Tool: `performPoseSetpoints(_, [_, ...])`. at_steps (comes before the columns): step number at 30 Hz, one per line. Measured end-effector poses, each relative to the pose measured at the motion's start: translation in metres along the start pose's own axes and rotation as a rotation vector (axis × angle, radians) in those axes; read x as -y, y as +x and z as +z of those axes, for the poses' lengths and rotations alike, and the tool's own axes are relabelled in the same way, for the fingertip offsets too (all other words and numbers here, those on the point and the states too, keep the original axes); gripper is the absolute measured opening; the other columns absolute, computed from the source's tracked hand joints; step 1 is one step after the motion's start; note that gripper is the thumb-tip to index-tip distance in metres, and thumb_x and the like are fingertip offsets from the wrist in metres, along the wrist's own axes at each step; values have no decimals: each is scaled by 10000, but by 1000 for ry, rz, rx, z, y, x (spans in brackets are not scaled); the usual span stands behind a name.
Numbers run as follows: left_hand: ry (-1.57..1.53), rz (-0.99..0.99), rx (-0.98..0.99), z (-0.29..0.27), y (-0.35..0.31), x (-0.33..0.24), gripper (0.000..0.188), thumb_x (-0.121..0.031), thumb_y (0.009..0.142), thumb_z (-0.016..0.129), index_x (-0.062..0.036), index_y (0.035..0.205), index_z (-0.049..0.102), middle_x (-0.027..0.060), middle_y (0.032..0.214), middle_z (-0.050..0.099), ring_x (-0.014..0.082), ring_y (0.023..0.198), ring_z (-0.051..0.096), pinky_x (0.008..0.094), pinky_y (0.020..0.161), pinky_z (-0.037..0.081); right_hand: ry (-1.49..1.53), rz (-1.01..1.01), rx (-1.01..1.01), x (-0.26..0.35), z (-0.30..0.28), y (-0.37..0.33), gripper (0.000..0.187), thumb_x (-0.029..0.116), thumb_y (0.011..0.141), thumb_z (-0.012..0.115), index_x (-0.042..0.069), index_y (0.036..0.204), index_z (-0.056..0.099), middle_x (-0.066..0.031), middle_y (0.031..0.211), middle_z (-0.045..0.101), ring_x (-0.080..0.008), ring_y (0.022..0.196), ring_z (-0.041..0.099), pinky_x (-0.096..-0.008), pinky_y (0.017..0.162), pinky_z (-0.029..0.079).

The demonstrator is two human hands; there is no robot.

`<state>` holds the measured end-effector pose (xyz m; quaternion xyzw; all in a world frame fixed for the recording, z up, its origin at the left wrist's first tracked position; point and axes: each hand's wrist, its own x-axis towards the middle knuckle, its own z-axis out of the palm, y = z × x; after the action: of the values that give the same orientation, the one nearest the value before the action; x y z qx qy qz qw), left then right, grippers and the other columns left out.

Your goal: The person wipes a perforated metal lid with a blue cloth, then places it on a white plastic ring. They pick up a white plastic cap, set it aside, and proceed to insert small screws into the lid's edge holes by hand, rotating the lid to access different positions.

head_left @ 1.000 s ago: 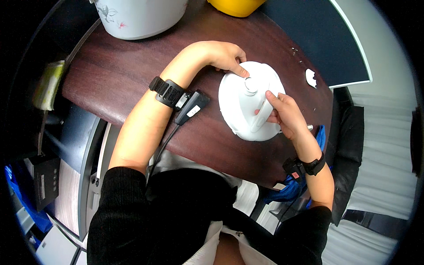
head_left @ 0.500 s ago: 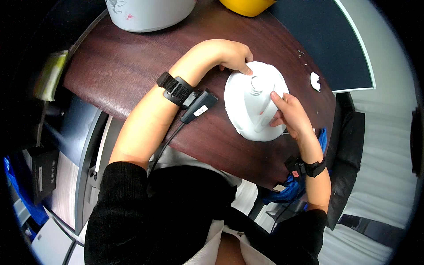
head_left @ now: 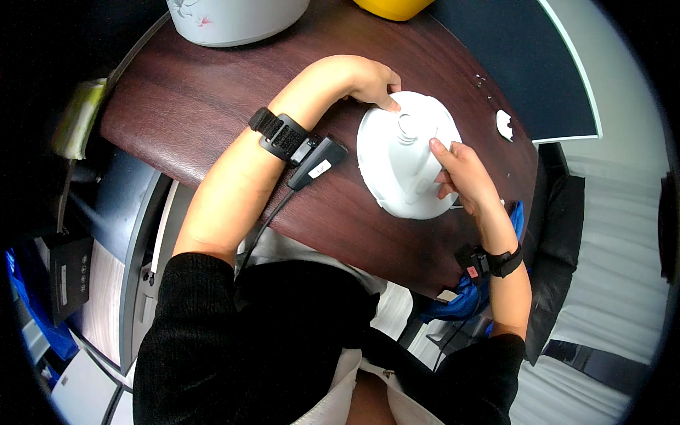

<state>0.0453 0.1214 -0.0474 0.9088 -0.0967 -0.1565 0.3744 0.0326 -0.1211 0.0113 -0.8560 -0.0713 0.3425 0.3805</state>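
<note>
A white plastic jug top point(head_left: 400, 166) with a round open neck and an uneven rim is tilted over the dark table; whether its rim rests on the wood I cannot tell. My left hand point(head_left: 372, 83) grips its far left edge, thumb on the outer surface beside the neck, the other fingers partly hidden. At its right side my right hand point(head_left: 464, 173) pinches the raised handle part, thumb on top and fingers curled beneath. Both wrists wear black straps with small black devices and cables.
A white flowered pot point(head_left: 237, 21) and a yellow container point(head_left: 393, 7) stand at the far edge of the brown table point(head_left: 212, 99). A jagged white scrap point(head_left: 504, 125) and tiny bits lie at the right. Blue fabric point(head_left: 460, 301) hangs below the right edge.
The jug top has shifted slightly away from me and turned a little, with both hands still on it. Less of its handle shows beside my right fingers.
</note>
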Motion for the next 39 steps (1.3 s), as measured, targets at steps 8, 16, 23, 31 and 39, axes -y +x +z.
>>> performPoseSetpoints(8, [-30,-81,26,-3,-6,-7,546,-443,838,687,-117,1265,592,175,1210,625,303,1078,607,382,846,488,89,-27,-32,-1,3,-4,463,389,955,579,-73,972,591,-61,654,628,-81,429,535,-193,382,435])
performPoseSetpoints(16, [-79,-99,11,-11,-14,-14,664,-631,797,645,-75,1161,641,73,733,593,163,629,551,299,514,450,216,-24,-64,-5,3,-6,386,339,936,619,-44,947,576,-14,580,554,-79,418,525,-204,385,458])
performPoseSetpoints(23, [-143,-88,-48,-11,-13,-9,855,-777,795,485,-19,1158,643,94,785,615,181,642,579,326,499,476,143,-118,-99,-12,-4,-9,356,225,920,624,-104,1032,547,-111,799,628,-120,532,597,-241,421,509])
performPoseSetpoints(31, [-465,-215,-48,-13,-13,-8,743,-640,921,380,28,1116,639,138,943,664,224,684,644,346,500,520,351,-358,-132,-14,-14,-27,281,104,891,541,-96,1087,524,-130,875,657,-207,574,653,-266,479,524])
performPoseSetpoints(39, [-178,-122,17,-1,1,8,317,-170,737,776,-13,978,643,95,697,634,192,575,614,335,477,494,930,-390,-264,-71,-62,-46,458,249,960,484,17,1354,456,-118,1290,568,-257,1160,564,-396,989,468])
